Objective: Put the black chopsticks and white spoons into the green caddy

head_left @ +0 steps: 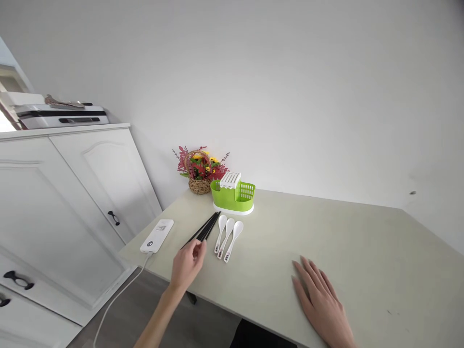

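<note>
Several black chopsticks [207, 229] lie in a loose, fanned bundle on the table. My left hand [188, 263] is closed over their near ends, thumb and fingers curled together; how many chopsticks it grips is hidden. Just right of them, three white spoons [228, 236] rest side by side, bowls pointing away from me. Behind these stands a bright green utensil caddy [232, 197] with a white slatted top part and a white base. My right hand [322, 302] lies flat on the table to the right, fingers stretched out, holding nothing.
On the left of the table [362, 241] lies a white power bank [157, 236] with a white cable [123, 290] hanging over the edge. A wicker basket of flowers [200, 185] stands beside the caddy against the wall. White cabinets [108, 179] stand left of the table.
</note>
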`<state>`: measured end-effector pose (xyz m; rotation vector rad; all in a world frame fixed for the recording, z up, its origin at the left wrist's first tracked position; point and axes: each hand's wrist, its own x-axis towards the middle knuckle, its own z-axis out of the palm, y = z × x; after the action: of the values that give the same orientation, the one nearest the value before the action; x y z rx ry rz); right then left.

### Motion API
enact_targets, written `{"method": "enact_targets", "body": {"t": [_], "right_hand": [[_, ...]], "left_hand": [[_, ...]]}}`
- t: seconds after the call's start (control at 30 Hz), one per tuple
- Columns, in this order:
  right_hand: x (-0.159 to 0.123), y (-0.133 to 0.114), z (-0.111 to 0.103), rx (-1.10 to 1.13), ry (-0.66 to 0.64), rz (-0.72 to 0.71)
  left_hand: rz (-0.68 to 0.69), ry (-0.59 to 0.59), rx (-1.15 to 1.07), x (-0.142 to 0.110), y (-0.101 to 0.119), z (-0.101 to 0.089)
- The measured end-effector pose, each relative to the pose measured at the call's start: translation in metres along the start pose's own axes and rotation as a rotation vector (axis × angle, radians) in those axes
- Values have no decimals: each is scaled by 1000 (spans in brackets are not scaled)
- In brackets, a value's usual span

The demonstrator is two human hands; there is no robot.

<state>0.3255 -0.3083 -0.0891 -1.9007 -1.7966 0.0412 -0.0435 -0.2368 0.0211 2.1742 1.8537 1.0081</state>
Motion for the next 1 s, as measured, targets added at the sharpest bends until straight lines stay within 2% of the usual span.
{"method": "enact_targets", "body": {"t": [0.1,0.27,0.43,0.77,1.0], "right_hand": [[0,0,0,-6,11,-13],[1,0,-3,0,26,-40],[1,-1,-2,2,35,-46],[0,-1,-3,-9,35,-46],[1,-3,-7,-17,20,-59]], "left_hand": [[63,73,200,16,-13,-18],[152,-106,344,27,-26,-23],[109,-223,462,31,-36,-17],[-2,-400,665,51,-12,-14],[-25,-405,702,68,-13,4]]}}
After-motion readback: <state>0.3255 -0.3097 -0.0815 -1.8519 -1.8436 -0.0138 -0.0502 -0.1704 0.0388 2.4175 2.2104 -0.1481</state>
